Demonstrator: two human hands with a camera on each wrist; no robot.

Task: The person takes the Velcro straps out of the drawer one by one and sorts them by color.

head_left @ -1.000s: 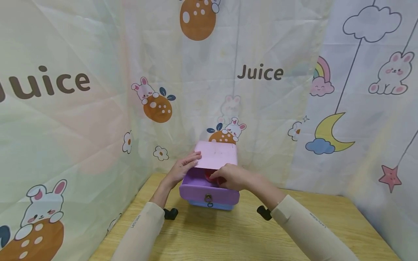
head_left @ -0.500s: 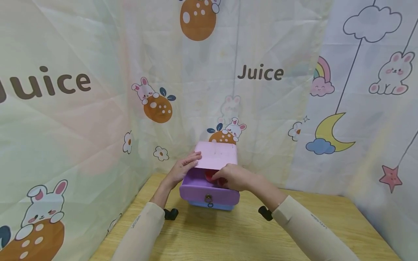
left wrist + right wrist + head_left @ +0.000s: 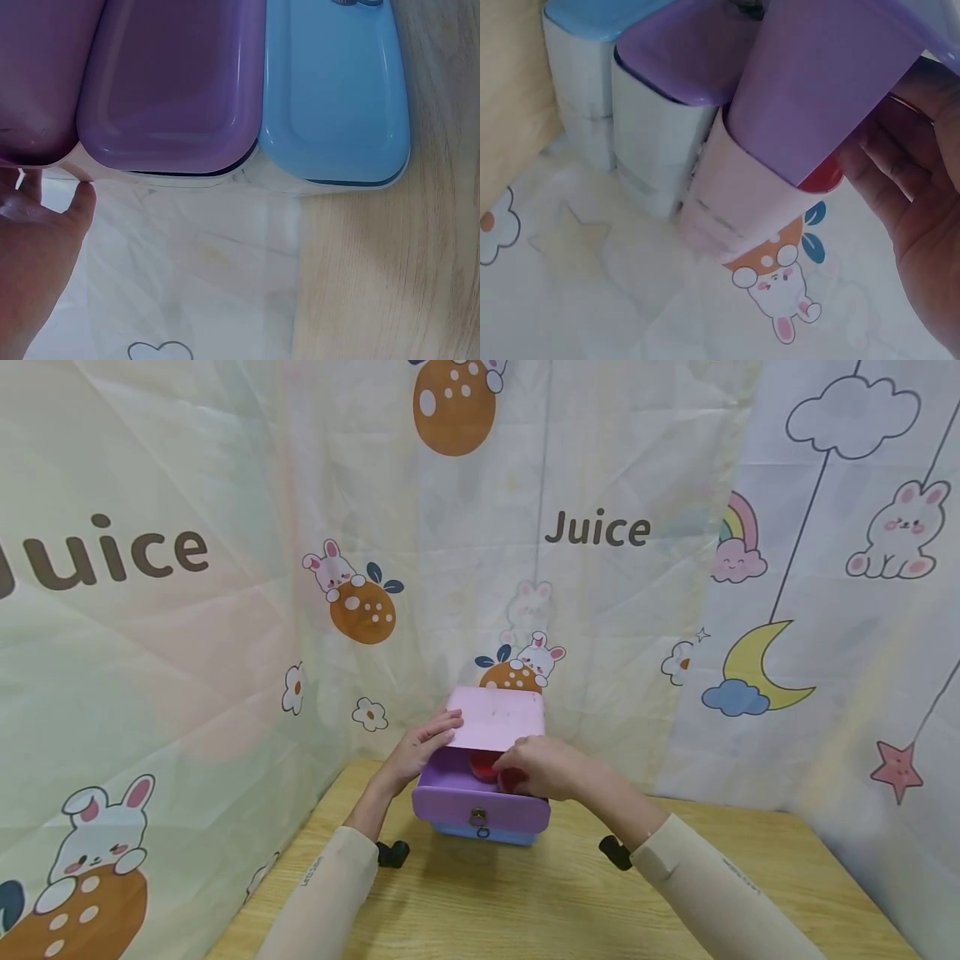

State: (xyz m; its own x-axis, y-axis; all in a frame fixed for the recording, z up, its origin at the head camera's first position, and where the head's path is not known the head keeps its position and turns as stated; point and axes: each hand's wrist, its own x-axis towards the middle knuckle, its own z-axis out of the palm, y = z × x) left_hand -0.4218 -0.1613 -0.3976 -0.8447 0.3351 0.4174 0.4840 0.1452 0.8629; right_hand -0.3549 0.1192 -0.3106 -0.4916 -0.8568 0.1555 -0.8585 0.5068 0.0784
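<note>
Cartoon-print curtain round a wooden table; I'm watching a small drawer cabinet with a pink top. Its purple upper drawer sticks out, and I see a round red object in it, near the back. Second red object sits right under the right hand, also inside the drawer. Right fingers bend down over it; I can't tell whether they clamp it. Left hand rests on the cabinet's upper left side, fingers extended, thumb apart. Below, I get a purple middle drawer and a blue bottom drawer, both pushed in, contents hidden from me.
</note>
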